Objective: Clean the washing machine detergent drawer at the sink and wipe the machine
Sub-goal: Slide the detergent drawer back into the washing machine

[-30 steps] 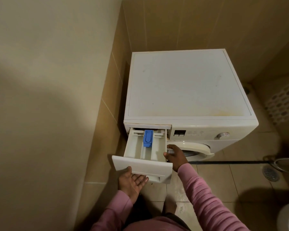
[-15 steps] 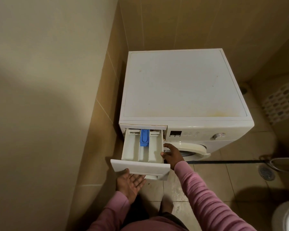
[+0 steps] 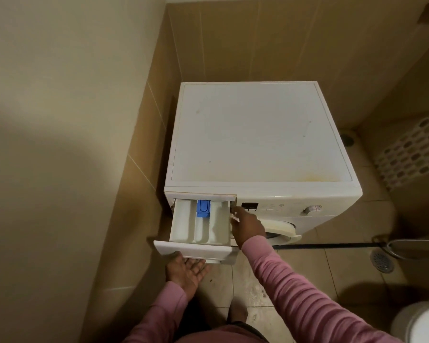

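Note:
A white washing machine (image 3: 258,134) stands in a tiled corner. Its white detergent drawer (image 3: 198,231) is pulled far out at the front left, with a blue insert (image 3: 203,209) in the middle compartment. My left hand (image 3: 186,271) lies palm up under the drawer's front panel, fingers spread, touching its underside. My right hand (image 3: 248,226) rests against the drawer's right side wall near the slot, fingers curled on the rim. The machine's door (image 3: 282,229) shows partly behind my right wrist.
A tiled wall runs close along the machine's left side. On the floor to the right are a black hose (image 3: 332,245), a round drain (image 3: 382,261), a perforated white basket (image 3: 411,154) and a white toilet edge (image 3: 421,323).
The drawer has slid further out of its slot. My right hand has moved up along its right wall toward the machine. My left hand stays beneath the front panel.

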